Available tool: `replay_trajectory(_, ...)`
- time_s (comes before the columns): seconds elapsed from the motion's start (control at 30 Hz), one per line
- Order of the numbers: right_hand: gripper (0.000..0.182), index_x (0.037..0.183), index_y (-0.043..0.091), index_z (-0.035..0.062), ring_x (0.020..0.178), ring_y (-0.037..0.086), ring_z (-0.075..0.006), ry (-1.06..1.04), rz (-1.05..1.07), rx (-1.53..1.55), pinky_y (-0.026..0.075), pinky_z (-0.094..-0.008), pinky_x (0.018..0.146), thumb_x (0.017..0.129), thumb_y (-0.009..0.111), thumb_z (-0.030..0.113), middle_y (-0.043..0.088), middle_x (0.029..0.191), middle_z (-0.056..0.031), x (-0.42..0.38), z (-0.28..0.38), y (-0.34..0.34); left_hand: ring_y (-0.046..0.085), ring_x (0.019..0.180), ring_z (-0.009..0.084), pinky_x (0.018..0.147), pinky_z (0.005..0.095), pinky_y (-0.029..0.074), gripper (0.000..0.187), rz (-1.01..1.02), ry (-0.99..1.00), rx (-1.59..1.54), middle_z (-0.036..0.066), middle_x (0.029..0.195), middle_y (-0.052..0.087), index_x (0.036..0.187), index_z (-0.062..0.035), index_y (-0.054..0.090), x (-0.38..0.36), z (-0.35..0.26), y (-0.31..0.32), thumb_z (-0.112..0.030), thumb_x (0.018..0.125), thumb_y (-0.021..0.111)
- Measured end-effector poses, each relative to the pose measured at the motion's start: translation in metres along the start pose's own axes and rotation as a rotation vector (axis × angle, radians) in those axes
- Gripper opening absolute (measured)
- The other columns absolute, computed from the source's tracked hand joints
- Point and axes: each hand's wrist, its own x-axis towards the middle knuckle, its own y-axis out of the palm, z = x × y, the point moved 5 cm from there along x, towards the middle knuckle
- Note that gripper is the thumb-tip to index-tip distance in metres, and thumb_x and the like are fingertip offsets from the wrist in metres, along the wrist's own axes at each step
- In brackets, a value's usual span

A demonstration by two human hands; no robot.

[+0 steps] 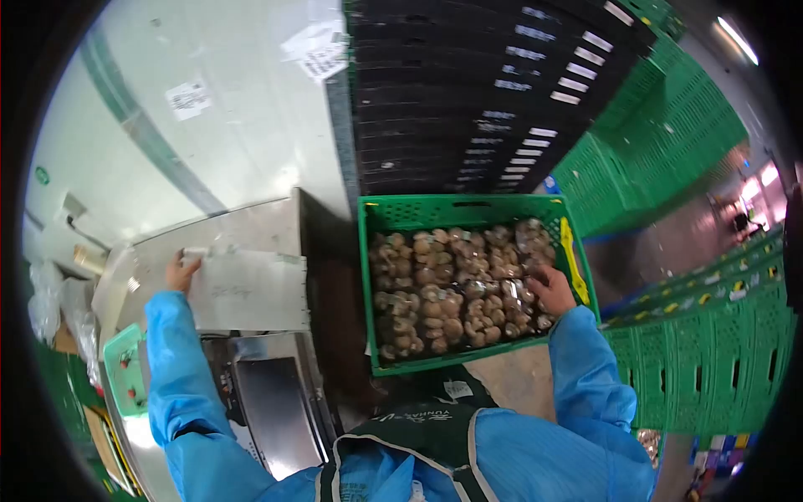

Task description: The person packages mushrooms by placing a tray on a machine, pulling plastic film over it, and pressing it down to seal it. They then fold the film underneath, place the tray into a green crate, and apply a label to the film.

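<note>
In the head view my right hand (552, 291) is at the right side of a green crate (464, 366), fingers bent down onto a clear-wrapped mushroom pack (519, 297). Rows of similar packs with brown mushrooms (435, 251) fill the crate. On the other side, my left hand (179, 273) has its fingers curled at the left edge of a pale flat panel (251, 289) with handwriting on it. A small white piece (196, 251) lies by those fingertips; what they pinch is too small to make out.
Black crates (452, 92) are stacked behind the green one. Green crates (703, 368) stand at right. A dark-screened device (272, 402) sits below the panel, with a light green basket (125, 368) to its left. A yellow strip (572, 255) lies along the crate's right wall.
</note>
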Motion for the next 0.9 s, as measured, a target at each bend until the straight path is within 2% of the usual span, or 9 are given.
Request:
replay_trajectory(0.13,0.02,0.101,0.058,-0.0033,0.077,0.059,-0.016,0.184,-0.09,0.254,0.048,-0.0295,0.068,0.083,0.057,0.005,0.063,0.085,-0.0094,-0.05,-0.053,-0.027,0.048,0.115,0.0339,0.093,0.0402,0.042,0.076,-0.212,0.05,0.181,0.023,0.126,0.048,0.132,0.0016,0.036,0.005,0.021,-0.009,-0.026,0.071,0.071)
replay_trajectory(0.23,0.02,0.101,0.059,-0.0023,0.077,0.058,-0.0145,0.274,-0.019,0.439,0.048,-0.0267,0.069,0.082,0.057,0.004,0.062,0.087,-0.0071,-0.042,-0.08,-0.021,0.05,0.114,0.0309,0.095,0.0391,0.041,0.058,-0.097,0.096,0.019,0.019,0.123,0.052,0.124,0.001,0.048,-0.064,-0.091,0.003,-0.03,0.079,0.064)
replay_trajectory(0.33,0.018,0.097,0.058,-0.0032,0.077,0.057,-0.0132,0.003,0.169,0.223,0.046,-0.0251,0.065,0.083,0.054,0.008,0.062,0.087,-0.0082,-0.002,-0.011,0.014,0.054,0.108,0.0231,0.093,0.0343,0.043,0.044,-0.048,0.139,-0.192,0.014,0.119,0.055,0.124,0.0028,0.046,-0.178,-0.195,0.016,-0.01,0.084,0.058)
replay_trajectory(0.37,0.017,0.097,0.057,-0.0028,0.073,0.057,-0.0135,0.072,0.268,0.218,0.045,-0.0245,0.065,0.086,0.054,0.009,0.062,0.086,-0.0082,0.02,-0.019,0.031,0.057,0.102,0.0229,0.09,0.0347,0.045,0.043,-0.063,0.187,-0.175,0.014,0.113,0.059,0.122,0.0021,0.049,-0.223,-0.221,0.017,-0.009,0.082,0.06)
replay_trajectory(0.4,0.017,0.1,0.057,-0.0016,0.069,0.057,-0.0118,-0.024,0.341,0.198,0.044,-0.0227,0.061,0.087,0.054,0.01,0.062,0.083,-0.0076,0.035,-0.008,0.059,0.059,0.098,0.022,0.087,0.0351,0.046,0.041,-0.052,0.069,-0.479,0.014,0.107,0.061,0.119,-0.0016,0.053,-0.269,-0.227,0.029,-0.011,0.081,0.062)
replay_trajectory(0.43,0.018,0.102,0.056,-0.0004,0.065,0.056,-0.0102,-0.115,0.398,0.183,0.043,-0.0208,0.056,0.088,0.053,0.01,0.062,0.08,-0.007,0.045,0.01,0.089,0.06,0.095,0.0214,0.085,0.0346,0.047,0.038,-0.119,0.236,-0.155,0.013,0.102,0.063,0.118,-0.0032,0.054,-0.311,-0.236,0.028,-0.012,0.081,0.063)
replay_trajectory(0.53,0.018,0.105,0.055,0.0013,0.065,0.056,-0.0097,-0.285,0.822,0.2,0.041,-0.0197,0.055,0.089,0.053,0.011,0.062,0.084,-0.007,0.051,0.045,0.182,0.062,0.09,0.0214,0.082,0.0334,0.048,0.034,-0.167,0.104,-0.339,0.013,0.098,0.064,0.112,-0.0008,0.055,-0.444,-0.22,0.06,-0.017,0.083,0.063)
replay_trajectory(0.77,0.023,0.106,0.057,-0.0057,0.073,0.062,-0.0157,-0.507,1.573,0.067,0.048,-0.025,0.066,0.089,0.05,0.007,0.064,0.089,-0.0129,-0.17,0.207,0.287,0.06,0.089,0.0142,0.082,0.0278,0.047,0.032,-1.085,-0.795,-0.392,0.009,0.097,0.065,0.112,0.0011,0.057,-0.785,-0.147,0.108,-0.012,0.083,0.061)
replay_trajectory(0.9,0.031,0.115,0.05,-0.0088,0.091,0.062,-0.0228,-0.195,2.11,0.092,0.05,-0.0295,0.078,0.088,0.05,0.007,0.061,0.103,-0.0186,-0.347,0.218,0.317,0.06,0.084,0.0138,0.076,0.0246,0.047,0.031,-1.693,-0.797,-0.714,0.011,0.093,0.064,0.108,0.0041,0.058,-0.92,-0.094,0.134,-0.01,0.081,0.062)
